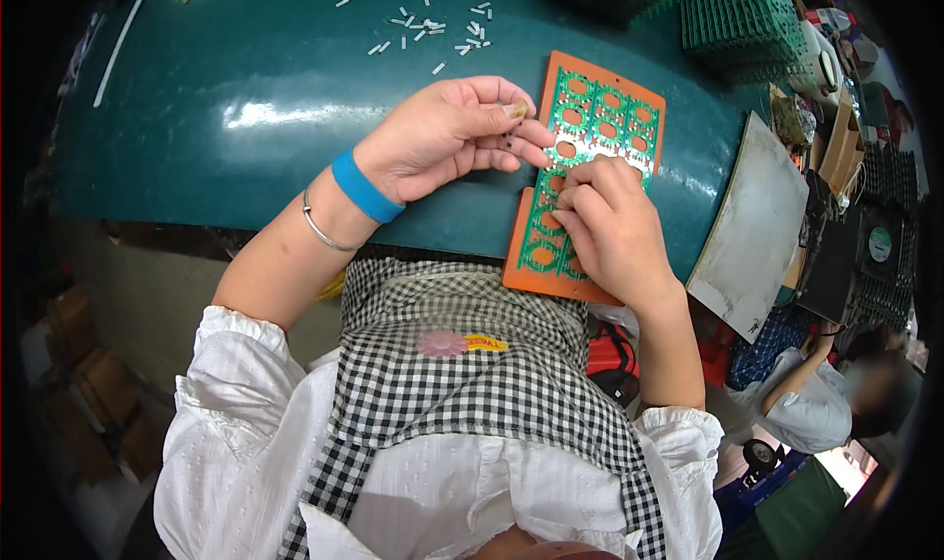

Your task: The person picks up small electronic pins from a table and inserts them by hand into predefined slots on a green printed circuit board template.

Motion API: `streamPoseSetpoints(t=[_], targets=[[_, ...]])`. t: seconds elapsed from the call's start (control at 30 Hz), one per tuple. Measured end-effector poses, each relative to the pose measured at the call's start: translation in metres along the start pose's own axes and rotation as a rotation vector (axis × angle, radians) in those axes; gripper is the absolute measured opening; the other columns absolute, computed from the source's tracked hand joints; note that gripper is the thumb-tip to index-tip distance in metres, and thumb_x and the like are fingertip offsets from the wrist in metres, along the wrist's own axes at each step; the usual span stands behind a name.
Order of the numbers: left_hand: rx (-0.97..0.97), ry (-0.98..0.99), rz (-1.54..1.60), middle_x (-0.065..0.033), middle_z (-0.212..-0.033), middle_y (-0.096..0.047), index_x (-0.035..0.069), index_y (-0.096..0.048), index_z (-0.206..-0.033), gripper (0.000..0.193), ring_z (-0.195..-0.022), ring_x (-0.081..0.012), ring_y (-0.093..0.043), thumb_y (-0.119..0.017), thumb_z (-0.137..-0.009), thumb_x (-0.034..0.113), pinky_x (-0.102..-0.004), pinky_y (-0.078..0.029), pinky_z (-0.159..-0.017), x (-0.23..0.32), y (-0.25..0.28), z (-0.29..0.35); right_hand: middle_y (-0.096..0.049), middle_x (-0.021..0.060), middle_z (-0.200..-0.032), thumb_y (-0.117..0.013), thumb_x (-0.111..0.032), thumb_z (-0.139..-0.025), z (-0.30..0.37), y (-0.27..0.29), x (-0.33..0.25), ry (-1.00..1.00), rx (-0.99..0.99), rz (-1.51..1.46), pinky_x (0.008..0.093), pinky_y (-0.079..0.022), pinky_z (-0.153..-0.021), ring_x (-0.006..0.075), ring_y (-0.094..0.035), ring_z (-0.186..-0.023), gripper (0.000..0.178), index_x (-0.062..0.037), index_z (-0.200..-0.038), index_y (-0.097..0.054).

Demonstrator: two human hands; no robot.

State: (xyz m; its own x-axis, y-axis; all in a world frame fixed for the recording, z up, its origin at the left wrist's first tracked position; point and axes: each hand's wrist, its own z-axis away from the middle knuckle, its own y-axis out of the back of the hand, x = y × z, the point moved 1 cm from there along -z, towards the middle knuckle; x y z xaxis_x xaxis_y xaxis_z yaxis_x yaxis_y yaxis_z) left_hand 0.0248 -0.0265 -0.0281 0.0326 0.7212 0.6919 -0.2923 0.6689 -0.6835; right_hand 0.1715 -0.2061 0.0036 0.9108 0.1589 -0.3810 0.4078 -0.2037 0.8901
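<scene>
A green circuit board panel [544,204] with rows of round holes lies on an orange plate [549,282] at the front edge of the table, right of centre. My right hand [621,231] is over the lower middle of the panel, thumb and fingertips pinched together; whatever sits between them is hidden. Beside the panel's left edge, my left hand [442,139] is turned palm up with its fingers curled and the thumb against the index finger. A few tiny dark parts [509,145] rest on its fingers, too small to name.
Small white strip-like pieces [425,29] lie scattered on the green table [216,167]. Stacks of green boards [742,29] stand at the far right. A grey panel [752,231] leans over the table's right end. Another person [811,408] sits at the lower right.
</scene>
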Motion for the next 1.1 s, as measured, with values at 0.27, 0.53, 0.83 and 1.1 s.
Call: streamPoseSetpoints(t=[0.27, 0.53, 0.83, 1.1], targets=[[0.111, 0.004, 0.163, -0.0034, -0.093, -0.062, 0.001, -0.061, -0.105, 0.013, -0.081, -0.0095, -0.057, -0.058, -0.097, 0.012, -0.0197, -0.047, -0.068, -0.013, -0.016, -0.002, -0.061, 0.0082, -0.089, -0.078, -0.001, -0.069, -0.015, 0.01, -0.003, -0.079, 0.378, -0.242, 0.0329, -0.049, -0.065, 0.0234, -0.06, -0.079, 0.022, -0.0027, -0.086, -0.064], [0.064, 0.059, 0.222, -0.0014, -0.093, -0.066, 0.002, -0.065, -0.106, 0.016, -0.078, -0.0074, -0.058, -0.066, -0.092, 0.01, -0.0197, -0.048, -0.068, -0.024, -0.036, -0.001, -0.062, 0.0087, -0.088, -0.075, 0.004, -0.065, -0.023, 0.006, -0.003, 0.026, 0.537, -0.105, 0.0335, -0.05, -0.064, 0.0235, -0.061, -0.078, 0.022, -0.002, -0.084, -0.065], [0.151, -0.1, 0.079, -0.0045, -0.095, -0.064, -0.001, -0.063, -0.108, 0.017, -0.073, -0.0074, -0.055, -0.063, -0.094, 0.008, -0.0169, -0.045, -0.058, 0.0, -0.005, -0.014, -0.058, 0.0104, -0.091, -0.067, 0.004, -0.069, 0.01, 0.013, -0.006, -0.126, 0.368, -0.209, 0.0367, -0.047, -0.071, 0.0282, -0.057, -0.083, 0.016, -0.0027, -0.076, -0.055], [0.258, -0.207, 0.105, -0.005, -0.101, -0.066, 0.003, -0.061, -0.102, 0.016, -0.083, -0.0085, -0.061, -0.059, -0.098, 0.018, -0.018, -0.056, -0.07, 0.007, 0.024, -0.02, -0.058, 0.0098, -0.088, -0.068, 0.004, -0.071, 0.025, -0.012, -0.011, -0.072, 0.184, -0.296, 0.0347, -0.046, -0.068, 0.0262, -0.056, -0.078, 0.014, -0.0009, -0.077, -0.056]])
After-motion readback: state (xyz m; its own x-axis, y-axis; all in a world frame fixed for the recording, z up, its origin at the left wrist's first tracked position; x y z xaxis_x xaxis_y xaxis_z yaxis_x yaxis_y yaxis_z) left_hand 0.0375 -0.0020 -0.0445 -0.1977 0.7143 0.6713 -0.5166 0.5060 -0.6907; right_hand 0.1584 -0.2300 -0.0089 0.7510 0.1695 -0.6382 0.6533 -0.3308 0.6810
